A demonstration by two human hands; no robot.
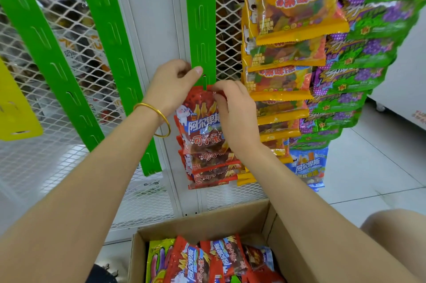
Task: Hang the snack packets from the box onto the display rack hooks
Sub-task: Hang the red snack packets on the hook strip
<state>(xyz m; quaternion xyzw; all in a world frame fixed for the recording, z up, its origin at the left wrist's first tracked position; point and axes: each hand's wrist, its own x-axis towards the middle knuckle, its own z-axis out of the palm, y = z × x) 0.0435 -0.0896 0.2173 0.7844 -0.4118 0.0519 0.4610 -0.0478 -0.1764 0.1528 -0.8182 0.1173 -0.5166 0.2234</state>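
Observation:
A green hanging strip (200,17) runs down the white rack, with several red cola-candy packets (207,158) hung one below another on its lower part. My left hand (173,84) pinches the strip just above the top red packet (198,118), thumb pressed on the green plastic. My right hand (232,107) grips that packet's upper edge at the strip's slot. The cardboard box (230,220) on the floor below holds more red packets (207,259) and a yellow-green one (159,259).
Two more green strips (110,56) hang bare to the left, beside a yellow strip (13,107). To the right hang filled strips of orange packets (288,52) and green-purple packets (359,63). White wire mesh (41,167) backs the rack. Tiled floor lies at right.

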